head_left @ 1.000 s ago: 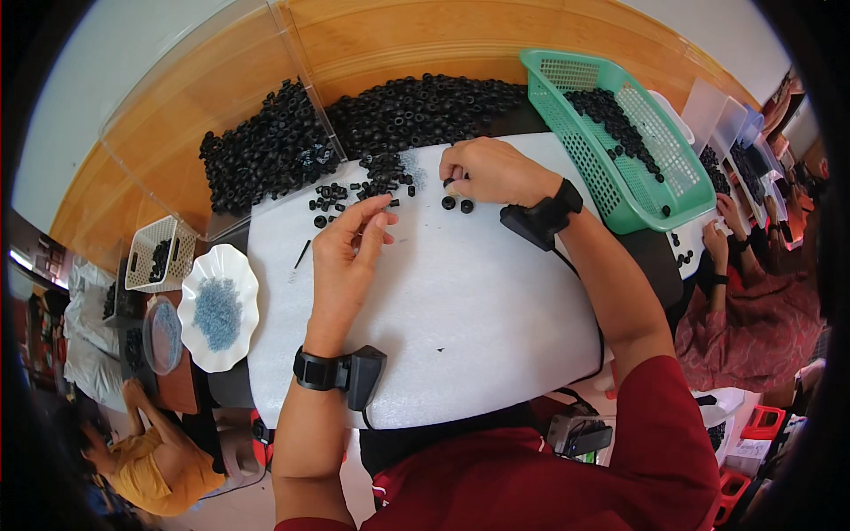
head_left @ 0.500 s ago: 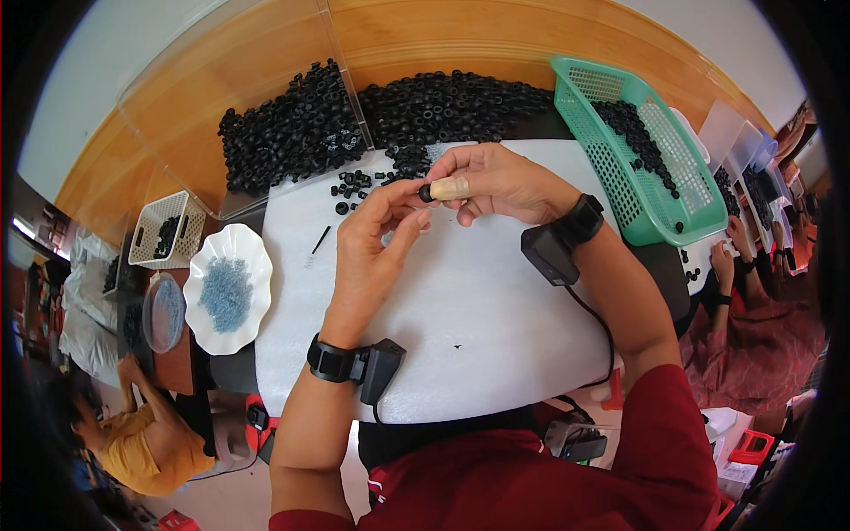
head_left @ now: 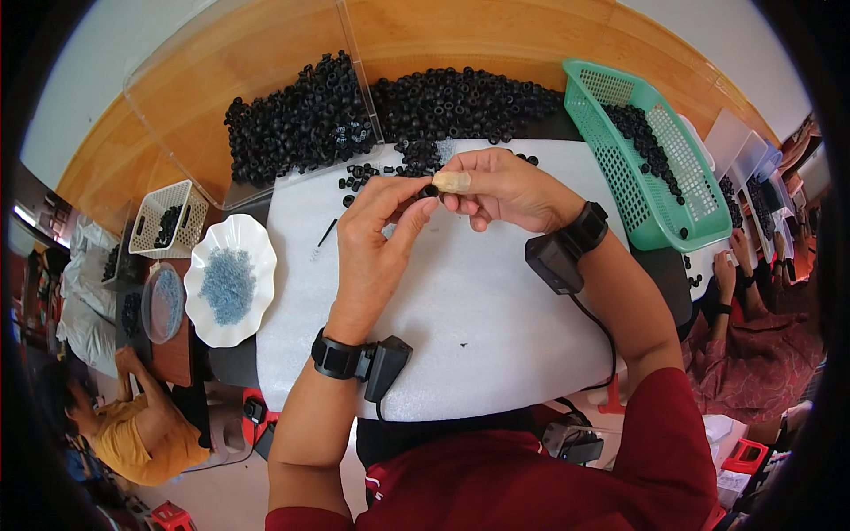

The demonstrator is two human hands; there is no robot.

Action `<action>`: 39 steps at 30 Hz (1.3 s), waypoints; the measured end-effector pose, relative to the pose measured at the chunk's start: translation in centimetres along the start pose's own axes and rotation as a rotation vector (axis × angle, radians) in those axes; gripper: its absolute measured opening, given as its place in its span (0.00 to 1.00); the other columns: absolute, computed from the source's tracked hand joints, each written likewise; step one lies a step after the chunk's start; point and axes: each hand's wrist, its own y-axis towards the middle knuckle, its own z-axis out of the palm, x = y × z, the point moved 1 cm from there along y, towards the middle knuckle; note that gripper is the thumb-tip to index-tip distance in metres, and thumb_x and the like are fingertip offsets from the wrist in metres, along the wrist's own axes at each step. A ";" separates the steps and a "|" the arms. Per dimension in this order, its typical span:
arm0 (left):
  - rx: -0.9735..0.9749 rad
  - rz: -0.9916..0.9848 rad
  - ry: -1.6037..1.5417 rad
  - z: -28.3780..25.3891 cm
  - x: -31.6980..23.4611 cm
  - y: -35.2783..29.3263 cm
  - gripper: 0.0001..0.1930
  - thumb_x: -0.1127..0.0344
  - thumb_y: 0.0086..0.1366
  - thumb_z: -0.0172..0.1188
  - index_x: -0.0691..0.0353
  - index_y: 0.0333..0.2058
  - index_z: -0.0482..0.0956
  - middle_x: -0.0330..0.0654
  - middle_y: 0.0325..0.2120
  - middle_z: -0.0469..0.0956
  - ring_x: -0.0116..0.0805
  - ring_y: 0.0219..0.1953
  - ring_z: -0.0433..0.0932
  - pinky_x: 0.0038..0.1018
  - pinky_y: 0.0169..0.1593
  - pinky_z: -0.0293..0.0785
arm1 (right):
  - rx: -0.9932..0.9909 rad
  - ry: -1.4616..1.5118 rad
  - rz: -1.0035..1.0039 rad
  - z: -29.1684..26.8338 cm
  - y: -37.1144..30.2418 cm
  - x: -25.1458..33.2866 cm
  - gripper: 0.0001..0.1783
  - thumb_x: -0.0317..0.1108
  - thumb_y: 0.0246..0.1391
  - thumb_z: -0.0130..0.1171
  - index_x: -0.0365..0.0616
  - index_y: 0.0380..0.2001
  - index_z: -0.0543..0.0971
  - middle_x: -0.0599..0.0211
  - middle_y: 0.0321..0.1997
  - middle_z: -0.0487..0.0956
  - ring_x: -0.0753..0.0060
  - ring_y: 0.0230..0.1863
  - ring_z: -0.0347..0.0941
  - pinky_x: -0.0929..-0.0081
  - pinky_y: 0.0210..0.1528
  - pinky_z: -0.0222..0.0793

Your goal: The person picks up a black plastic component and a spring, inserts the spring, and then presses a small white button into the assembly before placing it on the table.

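Observation:
My left hand (head_left: pixel 376 234) pinches a small black ring-shaped part (head_left: pixel 428 190) between thumb and fingertips, above the far half of the white padded work surface (head_left: pixel 478 327). Against the part's right side, my right hand (head_left: pixel 505 188) is closed, its thumb wrapped in a tan cover (head_left: pixel 452 181). What sits between the right thumb and fingers is hidden. Just beyond the hands lie loose black parts (head_left: pixel 359 177) of the same kind. A thin black stick-like tool (head_left: pixel 327 232) rests left of my left hand.
Black parts fill a tipped clear bin (head_left: pixel 301 124) and a heap (head_left: pixel 465 102) behind. A green basket (head_left: pixel 660 234) stands right. On the left are a white scalloped dish (head_left: pixel 263 288) of pale blue bits, a round clear tub (head_left: pixel 165 332) and a cream basket (head_left: pixel 190 234). People sit both sides.
Both hands stay together around the black part, which has turned slightly so its opening shows more. The right thumb has tilted over it. The whole view has shifted a little.

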 end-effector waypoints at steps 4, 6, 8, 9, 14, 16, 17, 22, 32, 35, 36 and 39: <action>-0.042 -0.057 -0.130 -0.4 0.1 0.2 0.11 0.74 0.61 0.59 0.66 0.43 0.79 0.40 0.35 0.76 0.25 0.31 0.77 0.19 0.35 0.73 | -0.029 -0.048 -0.010 0.7 0.3 -0.2 0.12 0.41 0.57 0.59 0.43 0.34 0.77 0.76 0.27 0.75 0.87 0.26 0.66 0.85 0.27 0.66; -0.095 -0.066 -0.200 -1.1 0.1 0.6 0.11 0.74 0.62 0.58 0.68 0.44 0.78 0.39 0.35 0.75 0.24 0.31 0.76 0.19 0.35 0.73 | -0.064 -0.234 -0.099 1.0 0.3 0.0 0.13 0.41 0.57 0.59 0.41 0.33 0.77 0.73 0.27 0.76 0.86 0.25 0.66 0.85 0.25 0.66; -0.284 -0.083 -0.242 -1.5 -0.5 0.9 0.12 0.73 0.65 0.56 0.69 0.46 0.75 0.41 0.33 0.77 0.25 0.30 0.77 0.20 0.35 0.73 | -0.099 -0.319 -0.137 0.9 0.4 -0.5 0.12 0.39 0.56 0.60 0.40 0.33 0.78 0.73 0.27 0.76 0.85 0.25 0.67 0.84 0.26 0.67; -0.354 -0.065 -0.249 -2.0 -0.4 1.1 0.11 0.73 0.65 0.56 0.69 0.45 0.75 0.42 0.33 0.78 0.26 0.30 0.77 0.20 0.35 0.74 | -0.147 -0.446 -0.150 1.0 0.5 -0.6 0.10 0.37 0.55 0.59 0.40 0.33 0.78 0.71 0.27 0.77 0.83 0.26 0.68 0.82 0.26 0.68; -0.544 -0.051 -0.345 -3.8 0.6 1.6 0.10 0.69 0.65 0.57 0.67 0.43 0.74 0.44 0.34 0.78 0.28 0.30 0.78 0.21 0.36 0.74 | -0.176 -0.848 -0.322 1.1 1.0 -2.1 0.07 0.31 0.53 0.58 0.38 0.33 0.79 0.69 0.27 0.77 0.80 0.25 0.69 0.79 0.28 0.67; -0.533 -0.105 -0.510 -4.2 0.8 1.5 0.11 0.66 0.65 0.58 0.66 0.42 0.74 0.45 0.34 0.78 0.29 0.30 0.77 0.21 0.36 0.73 | -0.134 -1.094 -0.430 1.3 1.1 -2.5 0.07 0.28 0.50 0.58 0.39 0.33 0.80 0.65 0.28 0.77 0.73 0.26 0.72 0.76 0.30 0.68; -0.533 -0.127 -0.527 -4.4 1.1 1.4 0.12 0.63 0.65 0.59 0.65 0.41 0.74 0.45 0.34 0.78 0.29 0.29 0.77 0.20 0.35 0.72 | -0.131 -1.092 -0.428 1.4 1.2 -2.7 0.07 0.28 0.50 0.58 0.39 0.33 0.80 0.65 0.28 0.77 0.73 0.26 0.72 0.76 0.30 0.68; -0.536 -0.247 -0.582 -4.4 1.5 1.2 0.12 0.62 0.65 0.59 0.64 0.41 0.74 0.44 0.34 0.78 0.28 0.29 0.77 0.19 0.33 0.72 | -0.008 -1.208 -0.544 2.4 1.4 -3.3 0.09 0.26 0.50 0.57 0.43 0.35 0.81 0.65 0.33 0.76 0.62 0.32 0.75 0.69 0.35 0.70; -0.501 -0.283 -0.585 -4.0 1.5 1.3 0.12 0.62 0.64 0.60 0.64 0.40 0.74 0.43 0.33 0.78 0.26 0.28 0.77 0.18 0.32 0.72 | 0.046 -1.270 -0.503 2.2 1.4 -2.9 0.07 0.28 0.49 0.58 0.43 0.34 0.80 0.65 0.33 0.75 0.60 0.34 0.75 0.69 0.36 0.70; -0.501 -0.302 -0.576 -3.9 1.4 1.2 0.12 0.62 0.63 0.61 0.63 0.40 0.74 0.42 0.32 0.78 0.26 0.28 0.76 0.18 0.32 0.72 | 0.028 -1.268 -0.452 2.0 1.2 -2.7 0.06 0.28 0.49 0.59 0.43 0.33 0.80 0.64 0.34 0.75 0.61 0.33 0.75 0.70 0.35 0.70; -0.501 -0.302 -0.577 -3.8 1.4 1.2 0.12 0.62 0.63 0.61 0.63 0.40 0.74 0.42 0.32 0.78 0.26 0.28 0.76 0.18 0.32 0.72 | 0.016 -1.274 -0.451 1.9 1.2 -2.8 0.06 0.29 0.49 0.59 0.43 0.33 0.80 0.64 0.34 0.75 0.61 0.33 0.75 0.70 0.35 0.70; -0.468 -0.307 -0.576 -3.7 1.5 1.2 0.12 0.62 0.63 0.62 0.63 0.39 0.74 0.42 0.32 0.79 0.26 0.28 0.76 0.18 0.32 0.72 | 0.011 -1.278 -0.451 1.8 1.2 -2.8 0.06 0.29 0.49 0.60 0.43 0.32 0.80 0.64 0.33 0.75 0.61 0.32 0.74 0.69 0.35 0.70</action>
